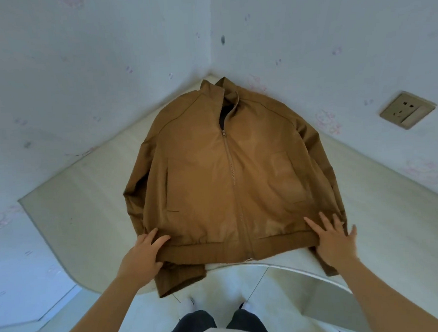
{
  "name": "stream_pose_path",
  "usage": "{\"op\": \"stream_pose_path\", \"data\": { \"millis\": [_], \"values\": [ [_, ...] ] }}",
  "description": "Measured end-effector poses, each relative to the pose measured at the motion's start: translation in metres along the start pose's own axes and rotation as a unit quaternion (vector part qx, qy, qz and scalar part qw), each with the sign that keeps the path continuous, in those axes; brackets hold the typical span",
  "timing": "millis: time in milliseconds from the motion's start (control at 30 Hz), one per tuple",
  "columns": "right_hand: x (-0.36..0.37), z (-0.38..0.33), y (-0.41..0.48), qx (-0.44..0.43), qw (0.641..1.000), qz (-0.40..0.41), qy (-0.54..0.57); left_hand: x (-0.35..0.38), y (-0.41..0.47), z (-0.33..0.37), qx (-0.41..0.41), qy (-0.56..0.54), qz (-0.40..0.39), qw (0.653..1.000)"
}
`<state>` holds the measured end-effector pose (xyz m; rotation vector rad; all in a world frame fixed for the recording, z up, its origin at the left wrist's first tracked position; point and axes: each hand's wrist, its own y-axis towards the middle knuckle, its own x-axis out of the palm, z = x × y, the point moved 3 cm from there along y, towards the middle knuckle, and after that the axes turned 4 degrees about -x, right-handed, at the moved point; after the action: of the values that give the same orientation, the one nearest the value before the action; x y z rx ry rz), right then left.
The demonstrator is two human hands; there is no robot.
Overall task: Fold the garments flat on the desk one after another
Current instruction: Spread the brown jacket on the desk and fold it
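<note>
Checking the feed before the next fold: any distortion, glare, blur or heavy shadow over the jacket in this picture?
Head view: the wide-angle lens bends the desk edge and the walls; light is soft and even, with no glare on the brown jacket; the zipper reads sharp; only faint shadows by the left hand and right hand at the hem; frame edges look softer.

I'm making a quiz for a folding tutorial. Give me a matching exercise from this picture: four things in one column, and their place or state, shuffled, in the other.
Things:
1. jacket
2. right hand
3. wall socket
4. zipper

Places or states:
A. on the wall, at the right
B. fingers spread flat on the right end of the hem
C. spread front up on the desk
D. closed up to the chest, open at the collar

Pairs: 1-C; 2-B; 3-A; 4-D.
</note>
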<state>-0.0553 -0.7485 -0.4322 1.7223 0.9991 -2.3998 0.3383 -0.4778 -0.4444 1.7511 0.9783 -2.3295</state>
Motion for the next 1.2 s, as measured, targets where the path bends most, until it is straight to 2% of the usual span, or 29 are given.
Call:
{"op": "stream_pose_path", "data": {
  "millis": [67,167,300,367,433,467,533,567,633,667,767,800,833,933,1000,1033,1100,1200],
  "values": [
    [-0.005,0.030,0.007,0.043,0.999,-0.028,-0.005,0.010,-0.003,0.011,0.033,-0.027,-0.055,0.998],
    [-0.019,0.039,0.016,0.031,0.993,-0.111,-0.006,0.020,-0.010,0.025,0.019,-0.137,-0.108,0.984],
    [-0.048,-0.013,0.023,-0.074,0.990,-0.117,0.007,0.008,-0.004,0.027,-0.072,-0.371,-0.050,0.925],
    [-0.059,-0.048,0.018,-0.153,0.973,-0.175,-0.005,0.002,-0.003,0.026,-0.096,-0.419,-0.063,0.901],
    [-0.069,-0.084,0.010,-0.211,0.952,-0.222,0.007,-0.001,-0.002,0.023,-0.110,-0.429,-0.089,0.892],
    [-0.076,-0.102,0.007,-0.230,0.947,-0.222,0.035,-0.001,0.000,0.018,-0.132,-0.434,-0.072,0.888],
    [-0.088,-0.141,0.003,-0.262,0.939,-0.180,0.129,0.000,0.006,0.007,-0.211,-0.449,0.027,0.868],
    [-0.093,-0.161,0.002,-0.277,0.933,-0.149,0.175,0.001,0.008,0.001,-0.261,-0.467,0.070,0.842],
    [-0.097,-0.200,-0.002,-0.300,0.926,-0.108,0.200,0.002,0.012,-0.002,-0.319,-0.500,0.105,0.798],
    [-0.094,-0.216,-0.002,-0.306,0.928,-0.097,0.188,0.003,0.016,0.003,-0.315,-0.502,0.099,0.800],
    [-0.082,-0.263,0.004,-0.320,0.935,-0.061,0.142,0.004,0.032,0.013,-0.258,-0.445,0.045,0.857],
    [-0.079,-0.277,0.006,-0.320,0.936,-0.055,0.132,0.003,0.036,0.010,-0.252,-0.431,0.035,0.866],
    [-0.076,-0.289,0.009,-0.320,0.938,-0.052,0.124,0.003,0.040,0.003,-0.250,-0.442,0.025,0.861],
    [-0.065,-0.303,0.015,-0.294,0.950,-0.039,0.097,-0.007,0.044,-0.027,-0.235,-0.576,0.014,0.783],
    [-0.057,-0.309,0.019,-0.277,0.957,-0.030,0.077,-0.019,0.046,-0.060,-0.214,-0.619,0.026,0.755],
    [-0.054,-0.315,0.021,-0.273,0.959,-0.030,0.068,-0.024,0.049,-0.082,-0.205,-0.625,0.034,0.753],
    [-0.053,-0.319,0.024,-0.271,0.960,-0.036,0.058,-0.037,0.053,-0.115,-0.204,-0.604,0.058,0.768],
    [-0.055,-0.324,0.028,-0.258,0.964,-0.042,0.042,-0.061,0.053,-0.171,-0.255,-0.525,0.162,0.796]
  ]
}}
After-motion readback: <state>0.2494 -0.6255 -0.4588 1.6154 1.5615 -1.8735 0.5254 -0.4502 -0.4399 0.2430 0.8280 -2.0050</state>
